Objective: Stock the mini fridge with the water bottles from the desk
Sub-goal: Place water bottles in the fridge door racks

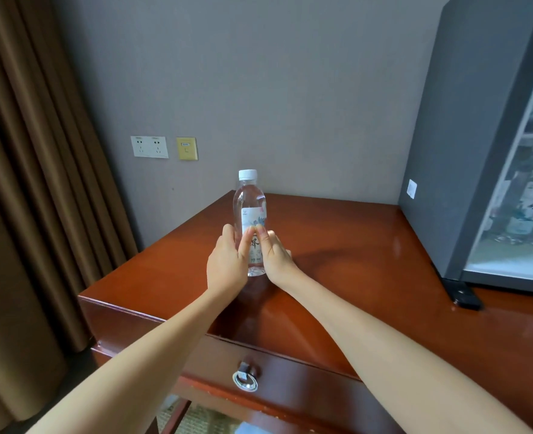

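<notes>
From where I stand, a brown curtain [23,183] hangs in heavy folds down the whole left side, at nine o'clock. On the grey wall [258,89] beside it is a white pair of wall sockets [149,147], with a yellow wall plate [187,148] just to their right.

Below them the red-brown desk [337,245] runs from its left corner off to the right. A drawer [290,380] in its front carries a metal ring pull [245,379] at six o'clock.

Near the middle of the desk, towards its left end, stands the water bottle [249,208]. It is upright, with a white cap [248,174] on top and a pale printed label [254,219] around its body. Its base appears to rest on the wood.

Both bare arms reach in from the bottom corners and meet at the bottle. The left hand [226,264] clasps the bottle's nine o'clock side, curled round the lower half with one digit lying across the front of the label. The right hand [276,255] closes on the three o'clock side, and its fingertips nearly meet the left hand's on the label. How far its fingers wrap behind I cannot tell.

Well apart from the bottle, at three o'clock, the dark grey mini fridge [453,151] sits on the same desk against the wall. A small white sticker [412,188] is on its side panel. Through its glass front I can make out shelves and blurred labelled bottles. A small black object [465,297] lies on the desk at the fridge's near corner, at about four o'clock.
</notes>
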Available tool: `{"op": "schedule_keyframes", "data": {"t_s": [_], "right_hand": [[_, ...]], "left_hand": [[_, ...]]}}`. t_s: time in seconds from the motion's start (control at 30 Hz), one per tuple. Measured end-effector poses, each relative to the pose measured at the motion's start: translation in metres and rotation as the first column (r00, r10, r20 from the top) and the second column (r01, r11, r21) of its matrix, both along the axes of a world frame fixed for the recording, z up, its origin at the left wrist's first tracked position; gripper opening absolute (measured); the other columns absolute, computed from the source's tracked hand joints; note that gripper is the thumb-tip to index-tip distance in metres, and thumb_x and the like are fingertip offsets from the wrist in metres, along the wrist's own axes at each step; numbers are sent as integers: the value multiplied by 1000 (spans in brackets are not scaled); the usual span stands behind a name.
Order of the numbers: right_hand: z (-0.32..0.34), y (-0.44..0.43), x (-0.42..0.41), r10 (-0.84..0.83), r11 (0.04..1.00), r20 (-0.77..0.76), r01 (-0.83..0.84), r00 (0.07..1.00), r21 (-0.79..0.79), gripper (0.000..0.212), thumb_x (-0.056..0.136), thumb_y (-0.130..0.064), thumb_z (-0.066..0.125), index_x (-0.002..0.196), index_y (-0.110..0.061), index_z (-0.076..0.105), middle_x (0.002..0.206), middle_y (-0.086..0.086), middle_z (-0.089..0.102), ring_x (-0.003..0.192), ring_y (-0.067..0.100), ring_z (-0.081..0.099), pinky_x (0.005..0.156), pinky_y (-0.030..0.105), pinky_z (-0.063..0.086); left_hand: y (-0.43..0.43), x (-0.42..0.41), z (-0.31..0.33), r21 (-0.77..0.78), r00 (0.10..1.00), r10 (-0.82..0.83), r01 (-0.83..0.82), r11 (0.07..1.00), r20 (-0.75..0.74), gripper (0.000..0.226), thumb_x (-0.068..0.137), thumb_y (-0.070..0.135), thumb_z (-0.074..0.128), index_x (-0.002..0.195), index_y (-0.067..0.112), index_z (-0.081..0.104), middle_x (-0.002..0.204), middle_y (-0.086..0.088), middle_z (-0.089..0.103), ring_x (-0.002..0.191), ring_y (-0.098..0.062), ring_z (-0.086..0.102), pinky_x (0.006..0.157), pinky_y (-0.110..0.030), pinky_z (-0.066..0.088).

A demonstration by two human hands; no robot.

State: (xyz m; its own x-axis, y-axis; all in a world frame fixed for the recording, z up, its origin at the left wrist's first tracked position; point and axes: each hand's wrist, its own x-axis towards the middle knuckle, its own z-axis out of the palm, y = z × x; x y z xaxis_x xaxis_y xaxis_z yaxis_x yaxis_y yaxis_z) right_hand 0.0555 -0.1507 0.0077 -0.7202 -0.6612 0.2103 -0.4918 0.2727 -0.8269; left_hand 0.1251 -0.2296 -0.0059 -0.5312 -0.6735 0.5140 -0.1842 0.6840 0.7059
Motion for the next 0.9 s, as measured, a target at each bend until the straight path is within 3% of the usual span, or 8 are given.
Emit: {"op": "schedule_keyframes", "data": {"t_s": [0.37,0.53,0.73,0.83,0.9], "right_hand": [[-5,47,37,20,999,45,-19,999,-27,63,97,-60,17,126,-14,49,129,8,57,124,32,49,109,46,35],[-2,74,45,67,997,86,-63,994,-46,83,76,-77,15,123,-20,52,120,2,63,117,24,57,105,44,43],[-5,97,47,57,998,63,-55,996,-34,97,68,-88,11,117,-17,54,118,7,64,116,30,57,104,49,41],[-11,109,51,17,994,127,-3,992,-111,93,66,-89,17,114,-20,56,112,4,66,110,26,61,100,47,45],[-15,119,56,19,980,186,19,982,-200,78,70,-85,22,110,-28,57,107,-4,67,103,15,63,97,39,47]], "left_hand": [[50,43,-2,-31,1000,-15,14,999,-17,57,88,70,25,88,14,39,81,-5,59,72,-24,59,63,-39,50],[67,52,-2,-74,999,-12,16,997,48,55,86,73,20,85,20,36,77,0,56,67,-19,55,56,-31,40],[91,56,-4,-33,999,-36,36,999,6,59,86,75,18,83,21,38,74,1,56,66,-19,55,57,-32,42],[106,56,-5,-10,997,-61,60,998,-40,53,89,71,21,83,21,39,74,2,56,67,-17,55,59,-32,43],[115,55,-6,-24,996,-73,72,997,-57,50,91,68,22,83,22,40,75,2,55,68,-17,56,61,-34,46]]}}
